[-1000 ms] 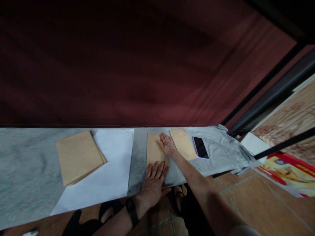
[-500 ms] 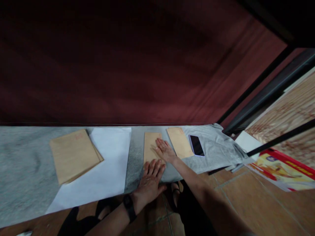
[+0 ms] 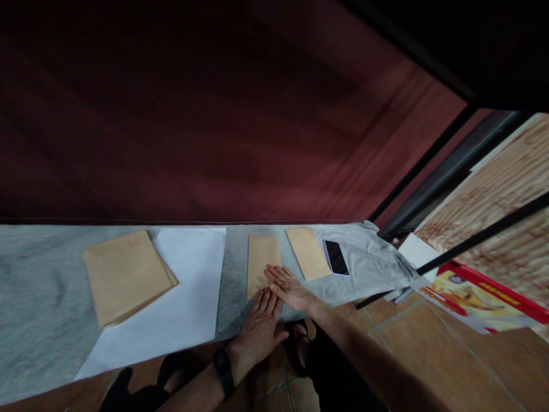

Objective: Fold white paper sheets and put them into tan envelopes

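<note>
A brown paper envelope (image 3: 262, 254) lies flat on the grey cloth, its near end under my fingers. My left hand (image 3: 259, 327), with a dark watch on the wrist, rests its outstretched fingers on that near end. My right hand (image 3: 288, 288) lies flat across the envelope's lower right part, its fingers stretched out and touching or nearly touching the left fingertips. Just right of it is a second brown envelope (image 3: 309, 253), slightly tilted. A dark-screened phone (image 3: 337, 257) with a pale purple edge lies beyond that one.
On the left, a stack of larger brown envelopes (image 3: 128, 274) partly covers white paper (image 3: 195, 286). Grey cloth (image 3: 38, 303) covers the narrow surface, backed by a dark red panel (image 3: 206, 160). A red and yellow box (image 3: 476, 297) and black metal bars (image 3: 484, 234) stand at right.
My right hand has slid toward me along the envelope, down to the left fingertips. My left hand has shifted slightly nearer. The whole view has turned a little.
</note>
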A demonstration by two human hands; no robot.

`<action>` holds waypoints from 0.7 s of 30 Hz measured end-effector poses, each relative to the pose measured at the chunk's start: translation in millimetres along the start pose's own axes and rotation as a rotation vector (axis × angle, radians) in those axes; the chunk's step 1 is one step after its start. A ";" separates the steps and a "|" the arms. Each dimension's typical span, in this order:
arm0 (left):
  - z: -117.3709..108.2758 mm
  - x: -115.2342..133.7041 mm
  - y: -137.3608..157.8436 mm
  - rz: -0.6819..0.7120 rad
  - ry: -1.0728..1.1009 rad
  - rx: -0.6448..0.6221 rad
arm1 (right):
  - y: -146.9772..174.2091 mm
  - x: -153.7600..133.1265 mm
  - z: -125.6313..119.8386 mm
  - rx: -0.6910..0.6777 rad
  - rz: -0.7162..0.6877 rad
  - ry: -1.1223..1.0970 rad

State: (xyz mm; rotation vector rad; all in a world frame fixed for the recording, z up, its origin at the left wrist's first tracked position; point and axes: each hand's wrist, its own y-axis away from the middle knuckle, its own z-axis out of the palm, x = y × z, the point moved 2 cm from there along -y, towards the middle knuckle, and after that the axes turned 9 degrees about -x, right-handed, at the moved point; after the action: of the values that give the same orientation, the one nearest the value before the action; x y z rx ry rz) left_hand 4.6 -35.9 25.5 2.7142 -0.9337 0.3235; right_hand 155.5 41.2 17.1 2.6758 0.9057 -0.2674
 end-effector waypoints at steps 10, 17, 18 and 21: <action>1.7 -0.2 -0.4 0.019 0.088 0.014 | -55.6 26.8 -13.9 0.017 0.113 0.051; -0.1 -5.2 6.4 0.049 0.169 0.021 | -93.1 43.3 -29.6 0.033 0.190 0.088; 1.3 -6.0 6.7 0.047 0.173 0.023 | -97.2 44.7 -31.4 0.037 0.203 0.087; 4.0 -8.0 4.2 0.039 0.166 0.036 | -106.9 46.2 -35.0 0.051 0.243 0.081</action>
State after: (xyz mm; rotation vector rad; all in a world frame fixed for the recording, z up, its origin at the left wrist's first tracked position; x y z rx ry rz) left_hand -3.6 -35.8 20.1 2.6551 -0.9425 0.5692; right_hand 128.6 159.6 13.6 2.8263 0.5935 -0.1299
